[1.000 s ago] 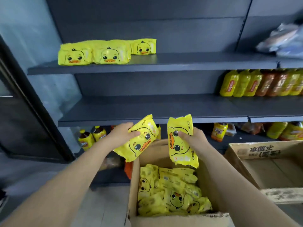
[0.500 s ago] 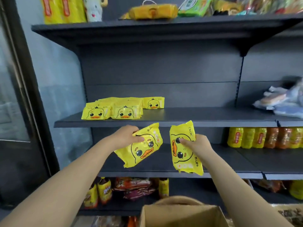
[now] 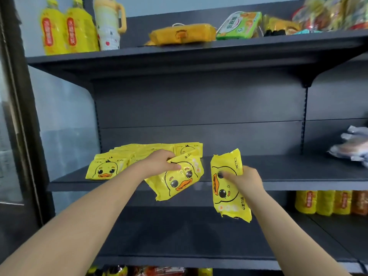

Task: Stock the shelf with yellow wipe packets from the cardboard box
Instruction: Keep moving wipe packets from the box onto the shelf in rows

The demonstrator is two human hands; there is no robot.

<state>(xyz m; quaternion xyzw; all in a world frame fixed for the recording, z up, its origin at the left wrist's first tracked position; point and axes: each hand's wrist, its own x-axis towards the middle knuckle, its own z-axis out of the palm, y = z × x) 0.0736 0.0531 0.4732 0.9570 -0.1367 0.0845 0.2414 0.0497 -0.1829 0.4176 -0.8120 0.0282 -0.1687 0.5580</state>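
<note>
My left grip (image 3: 159,164) was closed on the left packet (image 3: 177,181), mid-frame, thumb on its printed face and fingers curled over its top edge. That packet hung tilted, its upper end at the lip of the shelf (image 3: 288,172) and its lower end below and in front of the lip. My right grip (image 3: 245,180), right of centre, pinched the right packet (image 3: 229,196) by 1 long side. It stood on end, and most of it was also below the lip. The box was out of view.

The likeliest slip, as I judged it, was at the lip. Both packets sat low, so a straight push forward could have caught their bodies on the front edge and folded them or pulled them from my fingers. The wrap looked slick and soft, and the 1-sided pinch on the right packet left it free to swing. The pile (image 3: 107,170) already stocked, left of centre, lay just beside my left grip and near the front edge, so a careless nudge could have pushed a packet off.

Room was generous otherwise. The shelf was bare from the right packet across to the grey packs (image 3: 352,148) at the right edge. There was also tall clearance under the upper shelf (image 3: 199,54).
</note>
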